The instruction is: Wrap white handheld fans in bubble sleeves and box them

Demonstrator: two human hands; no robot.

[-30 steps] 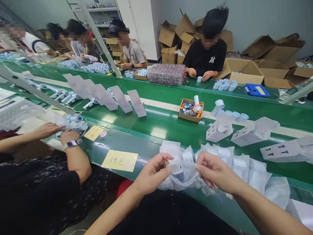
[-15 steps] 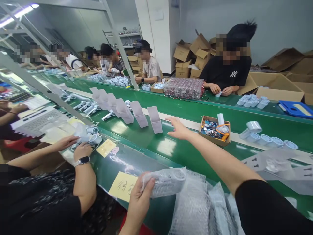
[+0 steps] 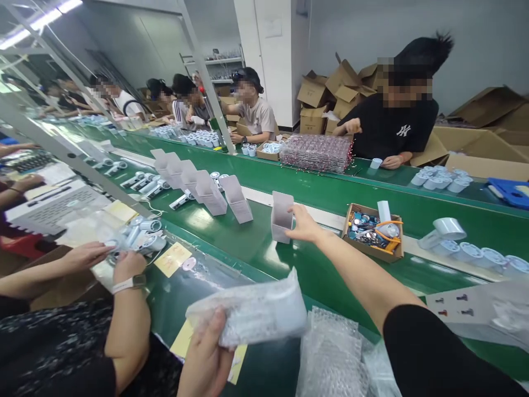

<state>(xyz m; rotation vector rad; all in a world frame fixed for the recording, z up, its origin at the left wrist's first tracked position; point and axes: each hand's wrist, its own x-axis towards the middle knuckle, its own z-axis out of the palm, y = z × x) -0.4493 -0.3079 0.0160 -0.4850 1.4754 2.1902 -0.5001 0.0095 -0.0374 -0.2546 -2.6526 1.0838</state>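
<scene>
My left hand (image 3: pixel 206 358) grips a bubble-wrap pouch (image 3: pixel 252 311) with a product inside, held low above the near edge of the green conveyor belt (image 3: pixel 256 242). My right hand (image 3: pixel 303 225) is stretched out over the belt and holds an open white carton box (image 3: pixel 282 216) by its right side. More open white cartons (image 3: pixel 206 190) stand in a row on the belt to the left of it. A pile of bubble-wrap pouches (image 3: pixel 334 353) lies below my right arm.
A small cardboard tray of parts (image 3: pixel 374 231) sits right of my right hand, with white round caps (image 3: pixel 471 251) beyond. A co-worker's hands (image 3: pixel 119 259) work at my left. Other people sit across the belt, with stacked cardboard boxes (image 3: pixel 330 94) behind.
My right hand let go of the pouch, reached over the belt and took hold of a white carton. My left hand kept the pouch and lowered it. My view turned left.
</scene>
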